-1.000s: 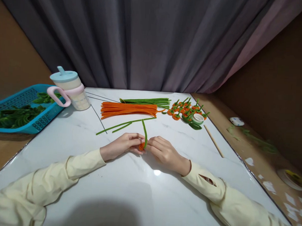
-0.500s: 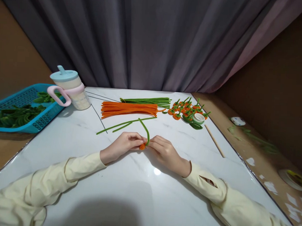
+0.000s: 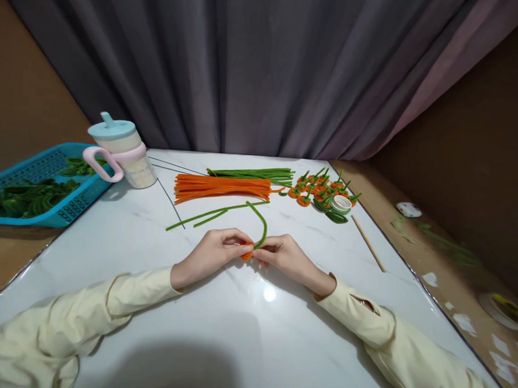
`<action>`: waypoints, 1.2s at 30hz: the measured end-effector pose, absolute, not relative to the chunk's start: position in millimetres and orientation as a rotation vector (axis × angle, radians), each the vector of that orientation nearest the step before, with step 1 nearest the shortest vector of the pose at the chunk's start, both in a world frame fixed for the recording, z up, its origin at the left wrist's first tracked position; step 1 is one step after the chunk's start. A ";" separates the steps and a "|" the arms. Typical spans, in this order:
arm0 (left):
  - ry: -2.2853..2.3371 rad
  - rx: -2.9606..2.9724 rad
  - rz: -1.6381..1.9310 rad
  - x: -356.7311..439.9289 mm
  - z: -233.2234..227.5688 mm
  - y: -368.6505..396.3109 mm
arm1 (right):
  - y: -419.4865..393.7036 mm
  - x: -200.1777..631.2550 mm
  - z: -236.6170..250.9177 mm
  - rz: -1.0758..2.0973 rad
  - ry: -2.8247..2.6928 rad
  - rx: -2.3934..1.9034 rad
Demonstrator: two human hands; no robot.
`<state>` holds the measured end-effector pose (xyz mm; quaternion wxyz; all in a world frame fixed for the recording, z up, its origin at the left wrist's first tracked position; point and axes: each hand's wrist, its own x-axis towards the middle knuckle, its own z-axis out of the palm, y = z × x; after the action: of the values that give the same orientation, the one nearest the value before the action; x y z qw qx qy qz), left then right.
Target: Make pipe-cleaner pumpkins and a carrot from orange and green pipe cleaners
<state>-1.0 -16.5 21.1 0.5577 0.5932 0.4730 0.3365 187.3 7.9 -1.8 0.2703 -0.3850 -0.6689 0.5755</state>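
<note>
Between thumb and fingers, my left hand (image 3: 222,251) pinches a small orange pipe-cleaner pumpkin (image 3: 246,253). My right hand (image 3: 284,255) is closed at the base of a green pipe cleaner (image 3: 263,224), which curves up and away from the orange piece. Fingertips of both hands nearly meet there and hide the join. Just beyond lie two loose green pipe cleaners (image 3: 210,216) and a thick bundle of orange pipe cleaners (image 3: 222,188). Behind that bundle is a green bundle (image 3: 260,173). Several finished orange pieces with green stems (image 3: 304,199) sit grouped at the back right.
A lidded cup with a pink handle (image 3: 123,154) stands at the back left beside a blue basket (image 3: 56,214) of green pieces. On the right are a white tape roll (image 3: 341,203) and a wooden stick (image 3: 368,243). Paper scraps (image 3: 464,323) lie beyond the table's right edge.
The green pipe cleaner's loose end has swung right and its curve bulges more. My right hand has turned, with its fingers now under the orange piece's right side.
</note>
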 end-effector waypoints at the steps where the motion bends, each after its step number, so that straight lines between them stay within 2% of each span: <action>1: 1.107 1.428 0.802 -1.9 22.6 -16.2 | 8.0 187.5 -1.6 1.584 -1.770 -1.013; 10: 1.081 1.473 0.623 -11.3 41.7 -3.9 | 11.6 191.4 -1.6 1.693 -1.738 -0.884; 15: 1.084 1.448 0.517 -12.4 42.4 -7.7 | 11.6 190.2 -5.4 1.622 -1.777 -0.835; 18: 1.132 1.504 0.597 -9.6 40.0 -11.0 | 12.9 189.2 -9.4 1.464 -1.778 -0.856; 24: 1.220 1.393 0.841 -1.1 18.2 -10.3 | 14.3 188.4 -17.0 0.866 -1.619 -1.013; 29: 1.223 1.348 0.932 -1.3 -6.2 -7.5 | -0.6 181.7 -15.6 0.705 -1.562 -0.872; 32: 1.211 1.355 0.944 -2.5 -11.7 -8.1 | -8.9 179.0 -13.4 0.549 -1.710 -0.751; 36: 1.188 1.386 0.978 -0.9 -11.4 -11.5 | -10.5 179.4 -13.8 0.370 -2.043 -0.800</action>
<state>-0.9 -11.5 -11.4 0.5102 0.5757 0.4934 0.4060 179.4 -10.5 -13.8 0.4423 -0.3224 -0.8235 0.1491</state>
